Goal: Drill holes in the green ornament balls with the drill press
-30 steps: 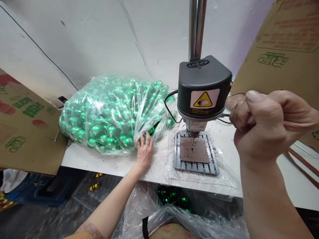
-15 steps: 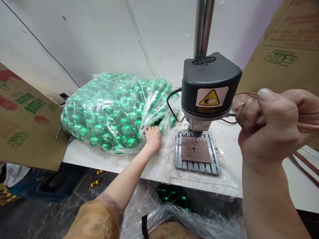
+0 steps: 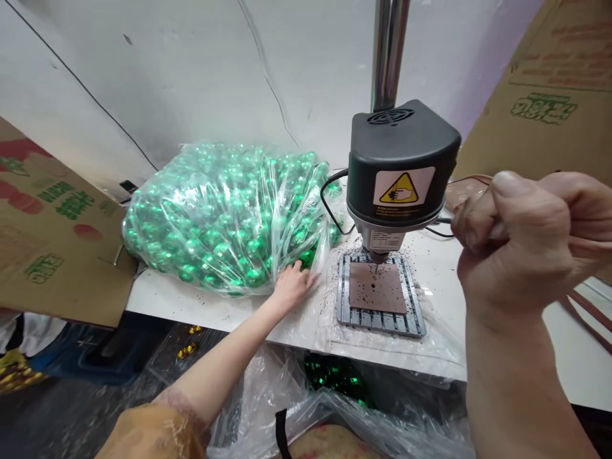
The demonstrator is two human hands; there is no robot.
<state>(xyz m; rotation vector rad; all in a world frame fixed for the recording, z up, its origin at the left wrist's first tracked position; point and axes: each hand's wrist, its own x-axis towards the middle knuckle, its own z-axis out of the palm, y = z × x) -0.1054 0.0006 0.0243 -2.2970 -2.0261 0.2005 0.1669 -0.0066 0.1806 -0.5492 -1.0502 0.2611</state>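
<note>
My left hand (image 3: 294, 284) is at the mouth of a clear plastic bag (image 3: 275, 245) full of shiny green faceted balls (image 3: 201, 217). Its fingers are apart and touch the plastic and a green ball (image 3: 307, 257) at the opening; no ball is seen gripped. On the right, my right hand (image 3: 516, 236) is closed in a fist round the lever (image 3: 444, 221) of a bench drill press (image 3: 401, 166). Most of that lever is hidden by the fingers. Below the drill bit (image 3: 376, 268) lies a brown square pad (image 3: 377, 288) with a dark hole, on the slotted metal base (image 3: 415, 325).
Cardboard boxes stand at the left (image 3: 62, 223) and right (image 3: 545, 108). Dark shavings dot the white table (image 3: 442, 274). A plastic sheet bag (image 3: 268, 389) with green balls (image 3: 335, 376) hangs below the table edge. Gold balls (image 3: 186, 349) lie lower left.
My left hand has shifted slightly right and down along the bag's mouth, and its fingers have spread. The bag's plastic has dropped and loosened there. My right hand stays on the lever.
</note>
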